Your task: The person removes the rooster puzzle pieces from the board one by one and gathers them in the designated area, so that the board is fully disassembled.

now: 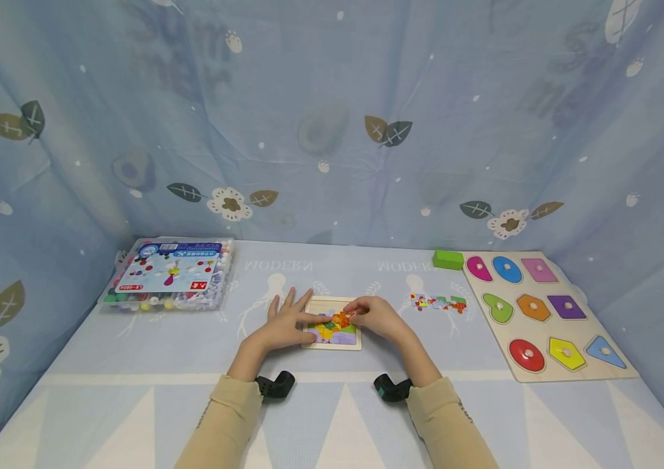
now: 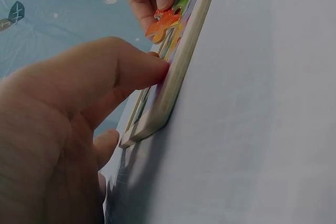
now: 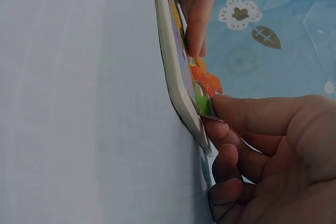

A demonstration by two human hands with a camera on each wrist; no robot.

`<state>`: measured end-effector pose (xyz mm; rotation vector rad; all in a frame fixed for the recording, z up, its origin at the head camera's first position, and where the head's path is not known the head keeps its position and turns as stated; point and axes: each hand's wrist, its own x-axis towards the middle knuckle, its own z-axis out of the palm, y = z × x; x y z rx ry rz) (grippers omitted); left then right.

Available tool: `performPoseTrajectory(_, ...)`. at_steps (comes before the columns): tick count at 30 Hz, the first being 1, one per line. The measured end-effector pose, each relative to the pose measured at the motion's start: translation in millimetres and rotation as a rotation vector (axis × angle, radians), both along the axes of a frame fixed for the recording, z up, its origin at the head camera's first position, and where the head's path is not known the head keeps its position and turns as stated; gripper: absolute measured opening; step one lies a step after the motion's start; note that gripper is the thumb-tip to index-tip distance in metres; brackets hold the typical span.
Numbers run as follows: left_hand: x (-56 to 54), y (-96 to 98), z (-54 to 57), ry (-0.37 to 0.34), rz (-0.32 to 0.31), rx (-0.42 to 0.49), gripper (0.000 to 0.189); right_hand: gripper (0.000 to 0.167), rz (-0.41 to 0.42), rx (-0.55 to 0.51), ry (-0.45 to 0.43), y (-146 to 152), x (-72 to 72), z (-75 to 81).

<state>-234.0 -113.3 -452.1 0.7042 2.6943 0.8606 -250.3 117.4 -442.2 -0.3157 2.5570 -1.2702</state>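
Note:
A small wooden jigsaw tray (image 1: 340,347) lies in front of me, partly filled with yellow, purple, green and orange pieces. My left hand (image 1: 283,326) rests on its left side with the fingers spread and mostly straight; thumb and index finger touch the pieces. At the tray's right side, my right hand (image 1: 380,317) pinches an orange jigsaw piece (image 2: 164,24) between thumb and fingers. That piece is tilted up from the tray in the left wrist view. A green piece (image 3: 202,104) shows beside the right fingertips in the right wrist view. Part of the picture is hidden beneath the hands.
Several loose jigsaw pieces (image 1: 439,303) lie right of the tray. Further right is a wooden shape board (image 1: 510,329) with knobbed shapes, a green block (image 1: 448,259) at its corner. A clear plastic box (image 1: 168,273) of colourful parts sits at the back left.

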Motion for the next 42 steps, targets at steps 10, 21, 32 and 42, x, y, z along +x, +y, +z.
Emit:
performPoseTrajectory(10,-0.1,-0.3,-1.1,-0.012,-0.008,0.019,0.045,0.007,-0.011,-0.061,-0.015,0,-0.7,1.1)
performPoseTrajectory(21,-0.8,-1.3,-1.3,-0.009,-0.010,0.014,0.045,0.011,0.027,-0.042,0.015,-1,1.0,4.0)
performPoseTrajectory(32,2.1,-1.4,5.8,-0.049,-0.002,0.023,0.042,0.015,0.058,-0.023,0.046,1,-0.1,2.3)
performPoseTrajectory(42,13.0,8.8,16.5,-0.083,-0.182,-0.012,0.044,0.016,0.079,-0.025,0.075,2,0.3,3.0)
